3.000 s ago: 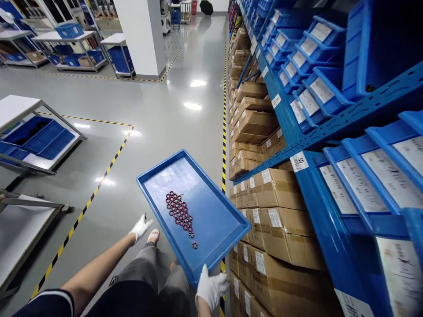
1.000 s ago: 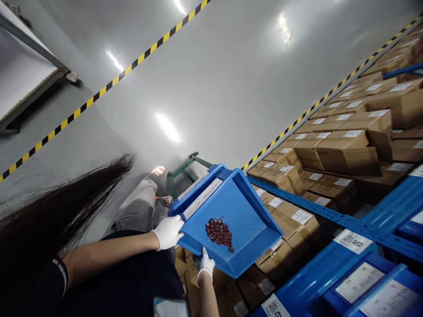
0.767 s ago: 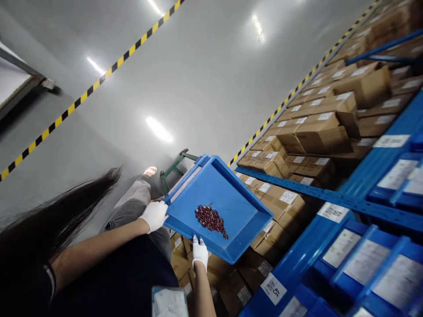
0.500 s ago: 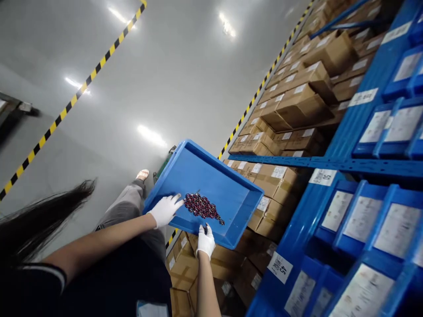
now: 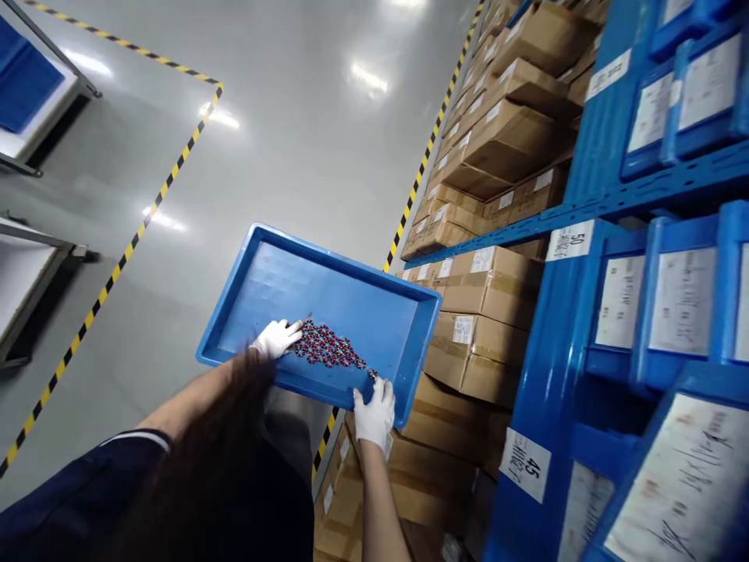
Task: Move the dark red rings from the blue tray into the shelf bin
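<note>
I hold a shallow blue plastic tray (image 5: pixel 281 281) out in front of me, tilted. A heap of several small dark red and black rings (image 5: pixel 325 349) lies against its near wall. My right hand (image 5: pixel 373 412), in a white glove, grips the tray's near right rim. My left hand (image 5: pixel 277 337), also gloved, reaches over the near rim into the tray, its fingers stretched out and touching the left end of the heap. My dark hair hangs in front of my left forearm.
Blue metal shelving (image 5: pixel 591 234) with labelled blue bins (image 5: pixel 679 289) fills the right. Stacked cardboard boxes (image 5: pixel 485 289) sit on the low shelves beside the tray. Yellow-black floor tape (image 5: pixel 117 269) crosses the grey floor. White tables (image 5: pixel 23 265) stand at the left.
The camera has swung from looking back along the floor to facing the shelves. My left hand left the tray's rim and reached inside to the rings, and the tray levelled out and rose.
</note>
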`<state>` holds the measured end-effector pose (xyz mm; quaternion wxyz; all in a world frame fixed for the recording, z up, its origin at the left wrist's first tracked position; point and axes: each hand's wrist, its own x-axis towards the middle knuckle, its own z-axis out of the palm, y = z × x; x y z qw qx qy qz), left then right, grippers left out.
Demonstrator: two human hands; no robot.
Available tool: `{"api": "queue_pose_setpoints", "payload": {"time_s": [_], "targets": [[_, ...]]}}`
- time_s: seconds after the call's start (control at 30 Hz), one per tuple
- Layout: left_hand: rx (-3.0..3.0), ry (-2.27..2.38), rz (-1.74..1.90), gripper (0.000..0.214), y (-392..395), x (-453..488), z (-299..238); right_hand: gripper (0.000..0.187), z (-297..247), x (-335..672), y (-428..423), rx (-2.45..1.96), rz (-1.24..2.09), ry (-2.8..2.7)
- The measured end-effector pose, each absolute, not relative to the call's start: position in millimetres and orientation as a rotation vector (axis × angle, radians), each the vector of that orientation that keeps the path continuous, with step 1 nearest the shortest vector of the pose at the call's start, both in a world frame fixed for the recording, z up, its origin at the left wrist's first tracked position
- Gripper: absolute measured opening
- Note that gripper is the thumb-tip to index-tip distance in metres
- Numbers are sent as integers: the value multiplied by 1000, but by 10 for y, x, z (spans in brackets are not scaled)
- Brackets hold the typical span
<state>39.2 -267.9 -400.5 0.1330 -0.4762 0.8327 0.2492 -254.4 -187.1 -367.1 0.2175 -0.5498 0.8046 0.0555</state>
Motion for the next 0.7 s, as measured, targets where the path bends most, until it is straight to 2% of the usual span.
{"api": "queue_pose_setpoints", "payload": {"time_s": [0.17, 0.27, 0.53, 0.7], "targets": [[-1492, 2286, 548, 41, -2638, 286, -3994, 72, -3958, -2767, -2168, -1485, 178, 1942], [-1480, 2241, 482, 41, -2659, 235, -4001, 73, -4055, -2631, -2251, -1432, 115, 1930], [-1359, 2237, 506, 45, -2793, 249, -4160, 57, -4054, -2296, -2471, -1414, 89, 1940], [-1345, 2222, 563, 46, -2877, 313, -4282, 38, -4121, -2287, -2593, -1405, 125, 1854]]}}
